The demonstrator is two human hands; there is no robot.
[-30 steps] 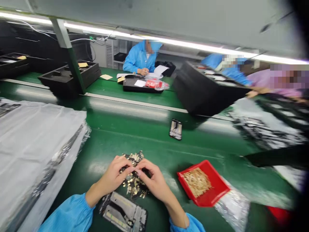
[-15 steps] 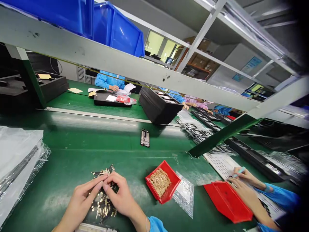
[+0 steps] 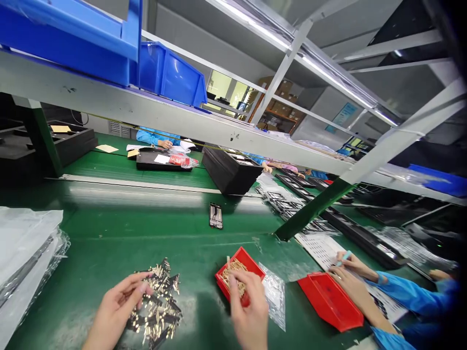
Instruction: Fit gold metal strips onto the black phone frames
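Observation:
My left hand (image 3: 118, 304) is closed in a loose pinch at the left edge of a pile of small black and gold metal parts (image 3: 162, 296); whatever its fingertips hold is too small to make out. Over the front of a red bin (image 3: 245, 256) is my right hand (image 3: 251, 301), thumb and fingers pinched at the bin's contents. The bin holds many thin tan strips (image 3: 238, 267). One pale tan strip (image 3: 228, 264) stands up from my right fingertips. Beside the bin lies a clear plastic bag (image 3: 275, 299).
A phone frame (image 3: 216, 216) lies mid-table. White plastic sheets (image 3: 27, 257) are stacked at left. A second red bin (image 3: 333, 299) sits by a co-worker's hands (image 3: 352, 279) at right. The slanted green post (image 3: 314, 209) and a shelf beam (image 3: 175, 124) cross ahead.
My hands were together over the pile of parts. The right hand has moved right to the red bin; the left has stayed by the pile. The view has tilted up a little.

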